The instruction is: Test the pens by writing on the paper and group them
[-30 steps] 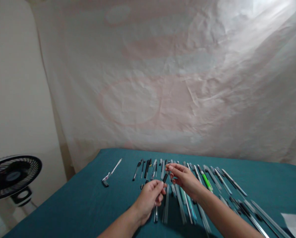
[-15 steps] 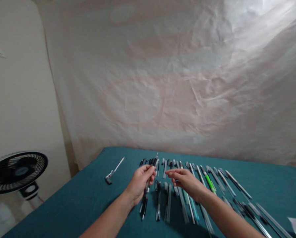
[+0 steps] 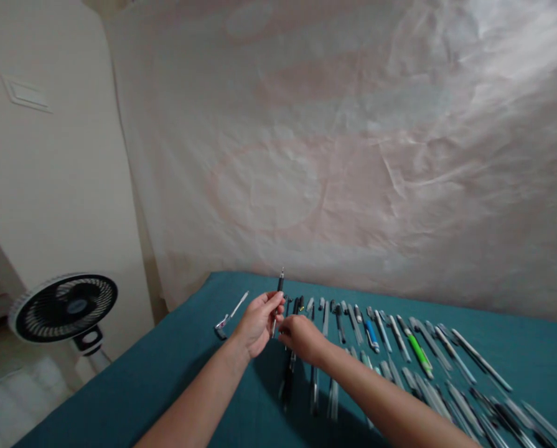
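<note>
Raised from the row since a moment ago, the slim dark pen [image 3: 280, 285] stands almost upright above the table [image 3: 189, 373], left hand [image 3: 257, 323] fingers clamped on it, right hand [image 3: 301, 336] fingers bunched at its lower end, grip unclear.

No word, brand or number could be read. The pen [image 3: 279, 289] in the left hand [image 3: 257, 323] and the row of pens [image 3: 418, 351] at 3 o'clock of it were too small and blurred.
</note>
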Demonstrator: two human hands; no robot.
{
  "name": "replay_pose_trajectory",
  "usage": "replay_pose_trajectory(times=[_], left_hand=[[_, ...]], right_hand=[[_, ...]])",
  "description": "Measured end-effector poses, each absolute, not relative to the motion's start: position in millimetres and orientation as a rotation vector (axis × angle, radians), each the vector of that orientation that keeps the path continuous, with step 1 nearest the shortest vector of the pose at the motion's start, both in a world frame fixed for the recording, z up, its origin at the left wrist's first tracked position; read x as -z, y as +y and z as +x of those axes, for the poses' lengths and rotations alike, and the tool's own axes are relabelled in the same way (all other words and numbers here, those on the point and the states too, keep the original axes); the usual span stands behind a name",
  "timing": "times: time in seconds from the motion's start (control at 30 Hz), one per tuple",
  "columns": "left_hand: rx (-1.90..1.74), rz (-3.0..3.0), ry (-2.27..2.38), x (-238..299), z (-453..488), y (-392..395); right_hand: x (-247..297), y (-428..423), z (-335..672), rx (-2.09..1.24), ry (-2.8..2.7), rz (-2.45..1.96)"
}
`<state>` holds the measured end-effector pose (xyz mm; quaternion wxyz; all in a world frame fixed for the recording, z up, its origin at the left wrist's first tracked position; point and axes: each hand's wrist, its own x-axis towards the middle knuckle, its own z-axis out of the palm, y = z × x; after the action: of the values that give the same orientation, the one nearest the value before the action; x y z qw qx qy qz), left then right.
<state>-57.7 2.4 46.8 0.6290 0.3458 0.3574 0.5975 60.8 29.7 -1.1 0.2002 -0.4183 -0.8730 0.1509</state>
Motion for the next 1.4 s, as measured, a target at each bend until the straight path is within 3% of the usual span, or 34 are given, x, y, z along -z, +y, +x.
replay_pose_trajectory(times=[0.47,0.8,1.0,1.4], left_hand=[[-1.337,0.791,0.822,-46,-57,1],[-1.217,0.863,0.855,-34,-53,3],[-1.131,0.924,0.894,-26,-45,-2],[-0.975,1.086,0.954,-19,-40,-7]], right_hand=[[14,25,41,-0.365,-2.375,-1.286],[-21,60,99,-0.696,-1.97,-1.183],[-32,42,108,-1.148,-1.546,-0.883],[-38,38,128,-1.162,-1.371,-0.9]])
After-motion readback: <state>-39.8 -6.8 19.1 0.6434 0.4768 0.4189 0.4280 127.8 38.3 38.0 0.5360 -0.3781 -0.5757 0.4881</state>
